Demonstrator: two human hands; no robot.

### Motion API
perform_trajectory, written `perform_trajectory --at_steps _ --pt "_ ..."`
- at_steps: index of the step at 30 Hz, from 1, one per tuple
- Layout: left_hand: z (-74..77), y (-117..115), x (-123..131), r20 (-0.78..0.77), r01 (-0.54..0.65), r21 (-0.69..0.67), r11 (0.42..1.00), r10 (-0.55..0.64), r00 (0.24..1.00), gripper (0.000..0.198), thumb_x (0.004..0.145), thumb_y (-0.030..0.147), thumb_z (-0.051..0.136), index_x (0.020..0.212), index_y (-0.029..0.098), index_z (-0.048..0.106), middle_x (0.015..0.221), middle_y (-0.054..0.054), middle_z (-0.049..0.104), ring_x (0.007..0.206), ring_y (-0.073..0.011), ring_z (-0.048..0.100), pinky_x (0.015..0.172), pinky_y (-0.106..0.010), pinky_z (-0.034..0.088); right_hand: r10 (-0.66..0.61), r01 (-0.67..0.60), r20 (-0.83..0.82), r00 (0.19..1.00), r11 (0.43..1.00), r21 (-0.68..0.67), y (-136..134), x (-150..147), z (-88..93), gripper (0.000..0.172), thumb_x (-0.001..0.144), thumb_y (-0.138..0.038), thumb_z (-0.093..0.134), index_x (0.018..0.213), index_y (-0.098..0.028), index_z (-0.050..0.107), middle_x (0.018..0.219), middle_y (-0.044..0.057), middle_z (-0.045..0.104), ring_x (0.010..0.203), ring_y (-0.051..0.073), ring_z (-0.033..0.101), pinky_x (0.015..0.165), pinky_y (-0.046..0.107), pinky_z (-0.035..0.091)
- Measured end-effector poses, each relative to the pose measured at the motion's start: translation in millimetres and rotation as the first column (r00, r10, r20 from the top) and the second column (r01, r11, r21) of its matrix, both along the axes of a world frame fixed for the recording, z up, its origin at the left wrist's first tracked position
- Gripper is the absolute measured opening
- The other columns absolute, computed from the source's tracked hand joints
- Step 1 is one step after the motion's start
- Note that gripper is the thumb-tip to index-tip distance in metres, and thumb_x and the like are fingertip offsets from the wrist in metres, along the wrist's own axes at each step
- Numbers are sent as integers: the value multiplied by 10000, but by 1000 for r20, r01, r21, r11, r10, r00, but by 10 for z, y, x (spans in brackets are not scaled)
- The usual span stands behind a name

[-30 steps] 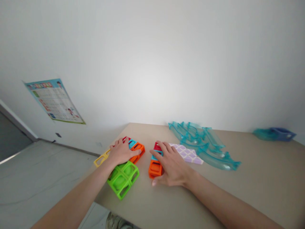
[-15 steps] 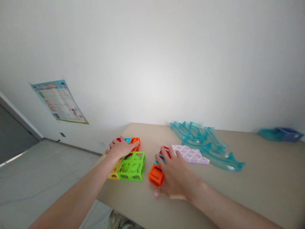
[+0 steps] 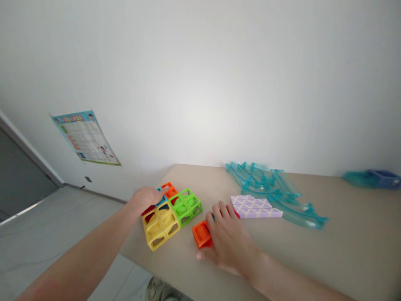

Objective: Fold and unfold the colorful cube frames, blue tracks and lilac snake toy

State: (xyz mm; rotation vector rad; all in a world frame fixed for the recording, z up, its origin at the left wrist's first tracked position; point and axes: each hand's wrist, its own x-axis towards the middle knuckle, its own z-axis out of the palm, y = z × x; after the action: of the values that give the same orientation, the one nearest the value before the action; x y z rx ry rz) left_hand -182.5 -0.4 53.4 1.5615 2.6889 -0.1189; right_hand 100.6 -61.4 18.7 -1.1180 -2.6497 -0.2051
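Note:
A flat cluster of plastic frame tiles lies at the table's left corner: a yellow block (image 3: 160, 225), a green block (image 3: 185, 206), and orange, blue and red pieces behind them. My left hand (image 3: 144, 198) rests on the cluster's far left side, fingers curled over the red and blue pieces. My right hand (image 3: 227, 240) lies flat, fingers spread, on a small stack of tiles with an orange tile (image 3: 201, 235) showing at its left. Red shows between the fingers.
Purple patterned flat pieces (image 3: 255, 207) lie just right of my right hand. Clear teal curved track pieces (image 3: 272, 188) are piled behind them. A blue and teal item (image 3: 376, 177) sits far right. The table edge (image 3: 150, 259) drops to the floor at left.
My left hand has turned and slid the tile cluster, so the yellow block now shows in front and the green block sits to the right. My right hand stayed on its stack.

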Motion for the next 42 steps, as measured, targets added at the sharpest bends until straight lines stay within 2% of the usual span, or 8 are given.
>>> perform_trajectory --at_steps 4,7,9,17,28,32,38,42 --pt "66 -156 94 -57 231 31 973 -229 972 568 879 537 370 1205 153 633 1272 -203 594 1225 -361 516 999 -491 407 25 -24 64 998 1000 -17 -32 -1 57 579 814 -655 501 992 -118 622 924 185 617 903 355 562 849 544 414" --pt "32 -283 160 56 705 99 703 -711 701 508 936 461 337 1405 287 426 1514 -38 369 1401 -210 304 1145 -377 248 9 -6 95 995 1000 -29 -45 -13 51 467 819 -562 571 1007 -136 600 900 160 613 853 326 569 759 483 454" --pt "-40 -356 183 135 805 94 585 -809 572 528 947 494 320 1451 337 332 1555 13 287 1437 -187 213 1175 -384 167 0 4 92 996 999 -42 -54 -31 34 439 829 -550 568 1004 -148 592 886 148 611 838 319 573 729 466 462" --pt "-267 -487 235 58 708 118 696 -716 695 539 962 510 234 1482 368 238 1544 -24 310 1421 -298 236 1139 -543 187 -78 84 95 992 994 -68 -85 -96 5 382 847 -508 564 984 -152 581 867 145 609 808 316 585 682 451 474" --pt "-367 -454 279 -13 689 203 695 -702 712 508 964 451 304 1462 350 311 1490 -35 407 1390 -308 301 1116 -553 239 -29 34 59 998 996 -84 -59 -118 17 313 888 -451 508 979 -158 570 873 126 608 830 304 579 708 427 452" --pt "-265 -383 242 68 768 190 611 -789 611 498 959 403 354 1455 368 314 1536 -6 328 1416 -271 266 1142 -518 205 106 -94 95 990 988 -123 -36 -89 90 303 861 -425 514 984 -155 579 918 136 612 871 310 574 738 431 452" --pt "-86 -347 191 175 907 213 364 -927 331 543 912 348 486 1439 350 355 1492 8 403 1392 -220 333 1166 -424 208 123 -100 159 980 985 -141 -46 -22 158 259 845 -352 496 972 -152 601 906 142 618 847 306 583 728 430 460" --pt "-97 -517 218 87 877 236 419 -908 411 483 922 255 446 1387 385 432 1516 16 359 1381 -235 356 1131 -445 278 82 -48 207 975 986 -160 -72 37 211 238 844 -332 519 951 -145 622 893 147 626 840 303 603 707 406 468"
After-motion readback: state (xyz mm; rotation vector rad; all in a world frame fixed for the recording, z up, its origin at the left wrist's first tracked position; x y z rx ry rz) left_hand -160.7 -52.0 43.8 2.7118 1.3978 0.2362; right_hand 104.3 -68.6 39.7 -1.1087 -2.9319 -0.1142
